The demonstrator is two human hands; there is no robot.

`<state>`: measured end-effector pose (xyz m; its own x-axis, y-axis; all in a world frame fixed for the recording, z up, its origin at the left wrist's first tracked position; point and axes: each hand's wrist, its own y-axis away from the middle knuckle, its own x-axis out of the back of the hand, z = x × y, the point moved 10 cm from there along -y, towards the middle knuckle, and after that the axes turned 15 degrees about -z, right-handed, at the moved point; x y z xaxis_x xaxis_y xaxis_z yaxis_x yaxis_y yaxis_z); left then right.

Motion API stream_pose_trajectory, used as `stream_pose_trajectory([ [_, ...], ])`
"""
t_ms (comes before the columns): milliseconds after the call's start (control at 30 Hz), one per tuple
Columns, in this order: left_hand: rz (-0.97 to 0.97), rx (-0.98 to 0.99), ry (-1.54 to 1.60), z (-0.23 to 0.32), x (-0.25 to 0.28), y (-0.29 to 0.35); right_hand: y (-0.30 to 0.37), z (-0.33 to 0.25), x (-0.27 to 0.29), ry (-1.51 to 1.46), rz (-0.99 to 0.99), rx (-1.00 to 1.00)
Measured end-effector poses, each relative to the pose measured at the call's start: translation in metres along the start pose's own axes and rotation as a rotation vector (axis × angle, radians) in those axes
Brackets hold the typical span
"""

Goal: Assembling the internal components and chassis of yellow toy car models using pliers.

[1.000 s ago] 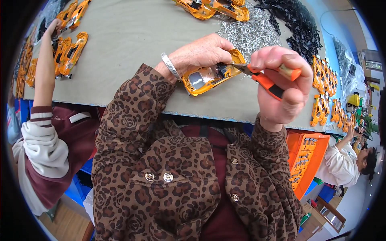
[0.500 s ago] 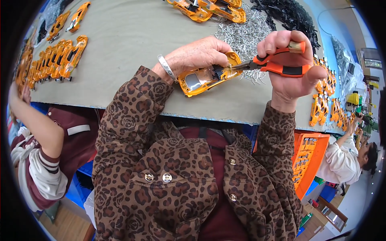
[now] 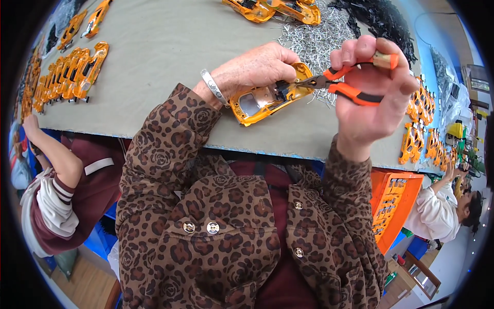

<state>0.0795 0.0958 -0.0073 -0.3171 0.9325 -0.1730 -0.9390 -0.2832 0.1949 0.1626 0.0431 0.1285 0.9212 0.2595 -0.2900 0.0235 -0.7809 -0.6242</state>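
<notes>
My left hand (image 3: 257, 64) grips a yellow-orange toy car body shell (image 3: 265, 110) from above, its fingertips pressed at one end near a small black part (image 3: 282, 90). The shell is held tilted above the table, its hollow inside and clear window facing up. In my right hand (image 3: 363, 121) are pliers (image 3: 355, 94) with orange and black handles, spread apart. Their dark jaws reach into the right end of the shell, beside my left fingertips. What the jaw tips touch is too small to tell.
Bent silvery metal pieces (image 3: 314, 41) lie in a heap behind the shell, with black parts (image 3: 383, 23) beyond. More orange shells (image 3: 92, 72) line the table's left. An orange crate (image 3: 410, 206) stands at right. Co-workers sit on both sides, one arm (image 3: 64, 154) at left.
The pliers' handles have spread wider, and my right fingers and thumb have shifted on them. My left hand keeps its hold on the shell. The left co-worker's arm has moved.
</notes>
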Motion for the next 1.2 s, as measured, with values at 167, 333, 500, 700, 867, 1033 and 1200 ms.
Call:
stream_pose_trajectory([
  [167,0.029,0.002,-0.029,-0.001,0.001,0.002,0.016,-0.012,-0.025,0.286,0.08,0.058],
  [333,0.032,0.008,-0.052,0.001,0.001,0.0,0.014,-0.008,-0.02,0.185,-0.005,0.012],
  [500,0.002,-0.027,-0.072,0.001,0.008,-0.007,0.004,-0.001,-0.026,0.234,-0.089,-0.042],
  [700,-0.046,-0.023,-0.092,0.02,-0.004,0.013,0.015,-0.008,-0.013,0.137,0.027,-0.127],
  [867,-0.016,-0.151,-0.426,0.02,-0.012,0.004,0.039,-0.067,-0.001,0.642,-0.033,-0.059],
  [1033,0.11,-0.169,-0.571,0.043,0.003,0.033,0.067,-0.038,0.021,1.496,-0.278,-0.255],
  [1200,0.698,0.294,-1.319,0.076,0.046,0.108,0.092,-0.01,0.047,1.657,-0.295,-0.382],
])
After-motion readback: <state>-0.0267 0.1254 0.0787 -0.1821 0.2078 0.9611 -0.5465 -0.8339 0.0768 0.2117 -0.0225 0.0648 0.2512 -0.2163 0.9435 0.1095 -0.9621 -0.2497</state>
